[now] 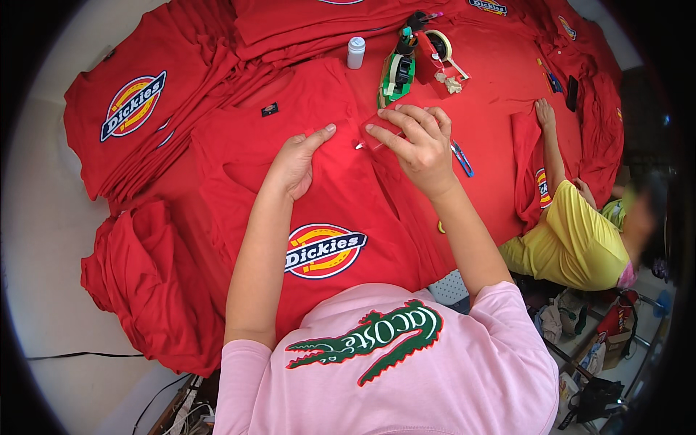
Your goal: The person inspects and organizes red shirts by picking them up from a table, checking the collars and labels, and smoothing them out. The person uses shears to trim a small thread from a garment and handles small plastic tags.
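A red T-shirt [330, 192] with a round yellow, white and blue print lies spread in front of me. My left hand [296, 165] is over its upper part, thumb stretched out and fingers curled under, seemingly gripping a fold of the red cloth. My right hand [422, 148] is beside the shirt's right edge, thumb and fingertips pinched together. Between them shows a thin shiny edge over red, too small to name. A tiny white piece [359, 146] sits just left of those fingertips. Blue thread snips [462, 159] lie to the right of this hand.
Green [397, 78] and red [446, 67] tape dispensers stand beyond my hands, with a white bottle [356, 53] nearby. Stacked red shirts [130, 109] are at the far left; a crumpled red shirt [148, 279] lies nearer. A co-worker in yellow [576, 239] handles a shirt at right.
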{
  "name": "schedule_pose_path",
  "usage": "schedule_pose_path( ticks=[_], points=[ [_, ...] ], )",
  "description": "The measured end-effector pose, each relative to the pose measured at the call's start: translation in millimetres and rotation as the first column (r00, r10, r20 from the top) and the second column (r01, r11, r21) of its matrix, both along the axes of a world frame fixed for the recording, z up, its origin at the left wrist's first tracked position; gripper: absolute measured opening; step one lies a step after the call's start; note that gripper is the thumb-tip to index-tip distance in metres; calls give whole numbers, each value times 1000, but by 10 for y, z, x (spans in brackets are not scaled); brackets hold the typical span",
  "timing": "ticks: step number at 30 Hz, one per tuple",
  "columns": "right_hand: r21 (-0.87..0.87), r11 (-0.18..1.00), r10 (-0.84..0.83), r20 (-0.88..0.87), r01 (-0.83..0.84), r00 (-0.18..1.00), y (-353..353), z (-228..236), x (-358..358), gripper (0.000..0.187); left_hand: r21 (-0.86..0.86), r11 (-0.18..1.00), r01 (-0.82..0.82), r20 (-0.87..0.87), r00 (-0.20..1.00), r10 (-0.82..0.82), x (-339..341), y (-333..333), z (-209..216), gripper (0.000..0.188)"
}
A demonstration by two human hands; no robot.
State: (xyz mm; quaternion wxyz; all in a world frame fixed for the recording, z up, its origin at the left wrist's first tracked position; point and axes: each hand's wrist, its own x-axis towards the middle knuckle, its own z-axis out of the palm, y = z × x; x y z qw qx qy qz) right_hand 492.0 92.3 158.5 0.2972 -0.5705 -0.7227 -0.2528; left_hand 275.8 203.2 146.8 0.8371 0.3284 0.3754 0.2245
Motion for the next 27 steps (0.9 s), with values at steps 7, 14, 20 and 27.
schedule_pose_path(
  ticks=[7,14,20,27],
  points=[
    [-57,998,-19,-90,14,996,36,-55,60,35,-30,1000,2,9,1000,-2,-3,40,-92,50],
    [-252,951,-310,-773,181,554,159,-897,618,36,-47,996,-69,50,996,72,-5,32,-225,51],
    [-261,946,-318,-864,193,391,174,-1342,807,46,-118,990,-71,116,990,85,-48,37,-296,39],
    [-115,928,-286,-829,355,480,-195,-1021,395,53,-164,983,-79,156,982,105,-127,-83,-123,39]
  ],
)
